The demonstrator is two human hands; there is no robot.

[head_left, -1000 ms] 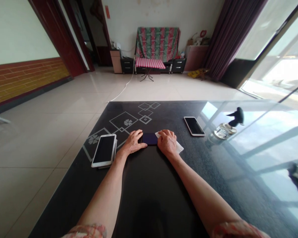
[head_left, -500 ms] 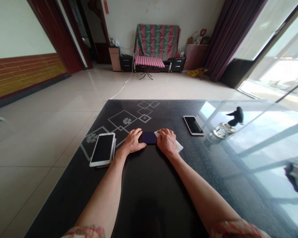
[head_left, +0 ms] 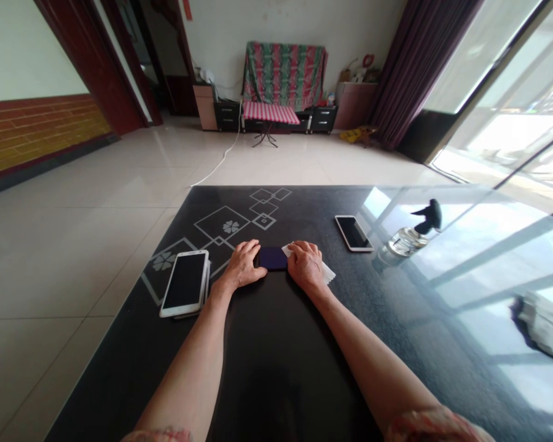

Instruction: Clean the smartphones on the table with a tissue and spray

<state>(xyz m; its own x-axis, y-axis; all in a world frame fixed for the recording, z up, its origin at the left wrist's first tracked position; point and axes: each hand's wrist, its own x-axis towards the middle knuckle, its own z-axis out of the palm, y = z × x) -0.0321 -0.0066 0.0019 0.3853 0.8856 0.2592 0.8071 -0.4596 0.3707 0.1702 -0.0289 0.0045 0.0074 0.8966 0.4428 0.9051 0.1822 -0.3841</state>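
A small dark blue flat object (head_left: 273,258), likely a phone, lies on the black glass table (head_left: 276,368) between my hands. My left hand (head_left: 242,265) rests on its left end with fingers laid flat. My right hand (head_left: 306,265) presses a white cloth (head_left: 328,272) onto its right end, fingers curled over the cloth. Part of the dark object is hidden under both hands.
A white-edged phone (head_left: 185,290) lies stacked on another at the left. A second phone (head_left: 354,232) lies further right, beside a clear spray bottle (head_left: 410,236) with a black head. A pale bundle (head_left: 546,325) sits at the right edge. Tiled floor lies beyond the table.
My hands stay on the dark object and cloth. The view has shifted slightly, so everything sits a little further left in the picture.
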